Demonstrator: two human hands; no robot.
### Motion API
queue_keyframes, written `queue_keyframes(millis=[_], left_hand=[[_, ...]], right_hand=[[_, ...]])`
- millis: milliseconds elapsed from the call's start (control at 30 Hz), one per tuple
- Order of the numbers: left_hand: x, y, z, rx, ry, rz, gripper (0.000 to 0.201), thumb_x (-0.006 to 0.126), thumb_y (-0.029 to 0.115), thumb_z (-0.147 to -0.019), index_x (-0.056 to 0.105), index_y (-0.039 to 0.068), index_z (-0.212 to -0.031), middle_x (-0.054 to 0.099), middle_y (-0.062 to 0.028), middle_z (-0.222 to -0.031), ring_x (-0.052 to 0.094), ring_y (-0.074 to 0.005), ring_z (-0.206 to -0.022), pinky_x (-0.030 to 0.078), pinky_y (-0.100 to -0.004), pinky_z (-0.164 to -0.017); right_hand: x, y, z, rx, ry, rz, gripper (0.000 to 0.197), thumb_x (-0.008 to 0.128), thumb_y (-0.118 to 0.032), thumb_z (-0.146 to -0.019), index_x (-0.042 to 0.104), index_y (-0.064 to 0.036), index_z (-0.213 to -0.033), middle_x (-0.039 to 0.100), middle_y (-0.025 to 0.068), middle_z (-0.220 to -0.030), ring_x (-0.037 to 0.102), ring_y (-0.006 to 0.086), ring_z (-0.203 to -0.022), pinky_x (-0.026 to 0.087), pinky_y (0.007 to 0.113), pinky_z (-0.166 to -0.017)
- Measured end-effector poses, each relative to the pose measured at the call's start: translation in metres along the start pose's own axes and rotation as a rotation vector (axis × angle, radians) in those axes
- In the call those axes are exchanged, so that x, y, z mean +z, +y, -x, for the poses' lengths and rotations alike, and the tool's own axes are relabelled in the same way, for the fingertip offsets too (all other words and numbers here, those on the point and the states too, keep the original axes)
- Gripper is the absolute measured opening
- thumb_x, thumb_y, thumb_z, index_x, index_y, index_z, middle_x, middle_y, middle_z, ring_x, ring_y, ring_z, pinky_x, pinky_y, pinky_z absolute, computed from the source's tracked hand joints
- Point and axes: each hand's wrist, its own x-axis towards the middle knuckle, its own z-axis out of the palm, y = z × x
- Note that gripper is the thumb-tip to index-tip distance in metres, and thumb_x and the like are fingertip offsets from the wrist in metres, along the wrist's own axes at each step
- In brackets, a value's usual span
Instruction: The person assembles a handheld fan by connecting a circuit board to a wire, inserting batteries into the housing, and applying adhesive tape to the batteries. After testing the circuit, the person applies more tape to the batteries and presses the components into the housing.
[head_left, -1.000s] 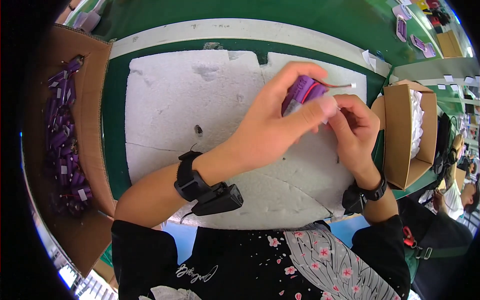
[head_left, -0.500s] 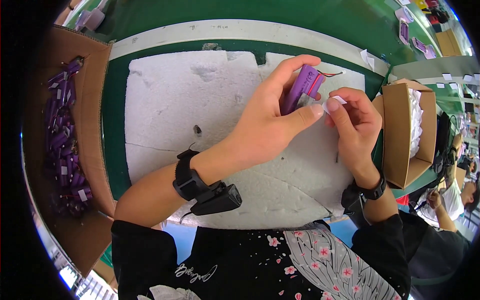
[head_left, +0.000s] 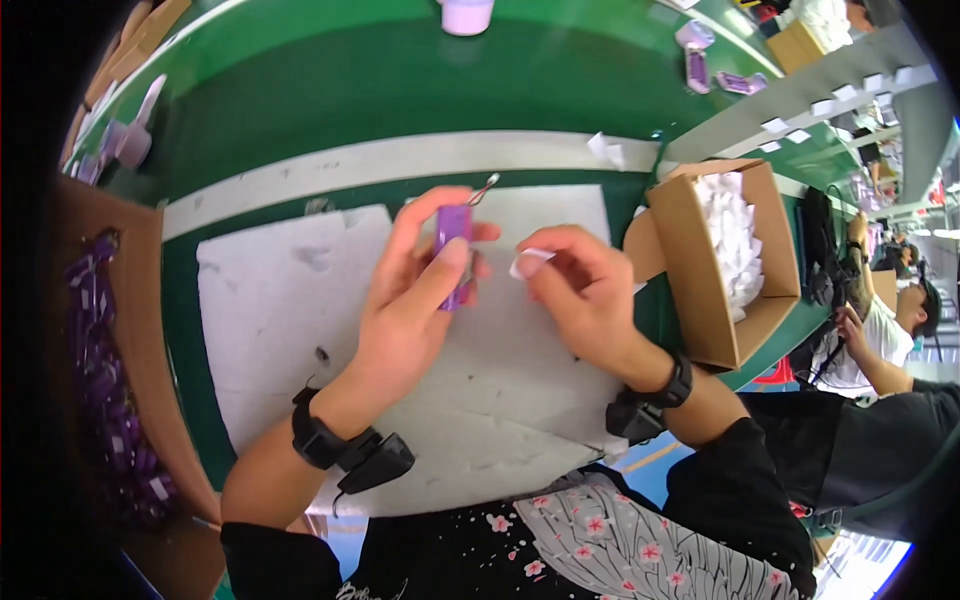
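My left hand (head_left: 405, 290) is closed around a purple battery pack (head_left: 453, 228), held upright above the white foam board, thumb across its front. Short wires with a small white connector (head_left: 491, 182) stick out from the pack's upper end. To its right, my right hand (head_left: 590, 295) pinches a small piece of white paper (head_left: 531, 262) between thumb and forefinger. A narrow gap separates the paper from the pack. Both hands hover over the foam board (head_left: 290, 270), and black straps with small devices sit on both wrists.
A cardboard box (head_left: 695, 270) full of white paper pieces (head_left: 735, 245) stands at right. Another carton (head_left: 140, 340) at left holds many purple battery packs (head_left: 105, 390). Beyond a pale rail (head_left: 380, 158), a green belt (head_left: 330, 85) carries light purple items. Another person (head_left: 880, 345) is at far right.
The view has swung to the right and upward. My left hand has turned the battery pack more upright, and the paper in my right hand is now farther from it.
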Motion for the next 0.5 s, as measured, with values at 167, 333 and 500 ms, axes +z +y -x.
queue_keyframes(millis=[167, 333, 500], left_hand=[[-0.006, -0.003, 0.001, 0.088, 0.041, -0.139, 0.037, 0.054, 0.012, -0.095, 0.038, 0.012, -0.128, 0.054, -0.0073, -0.106, 0.052, -0.0114, -0.077, 0.042, -0.0259, -0.064], [-0.012, -0.002, -0.003, 0.124, 0.052, -0.194, 0.031, 0.059, 0.009, -0.093, 0.041, 0.013, -0.118, 0.051, -0.0018, -0.089, 0.048, -0.0079, -0.067, 0.039, -0.0237, -0.059], [-0.012, -0.002, -0.003, 0.147, 0.092, -0.202, 0.036, 0.062, 0.003, -0.089, 0.041, 0.013, -0.115, 0.05, -0.0001, -0.085, 0.045, -0.0062, -0.063, 0.036, -0.0227, -0.054]], right_hand=[[0.003, 0.005, 0.001, -0.031, 0.002, -0.041, 0.01, 0.062, -0.003, -0.089, 0.062, -0.0015, -0.099, 0.063, 0.0017, -0.085, 0.056, 0.0058, -0.066, 0.045, 0.019, -0.056], [0.005, 0.007, 0.0, -0.011, -0.032, -0.044, 0.011, 0.063, -0.004, -0.088, 0.062, -0.0018, -0.099, 0.063, 0.0018, -0.085, 0.057, 0.0062, -0.066, 0.045, 0.02, -0.057], [0.005, 0.008, -0.002, -0.023, -0.031, -0.057, 0.011, 0.063, -0.004, -0.088, 0.062, -0.0019, -0.099, 0.062, 0.0015, -0.084, 0.057, 0.0062, -0.066, 0.045, 0.02, -0.057]])
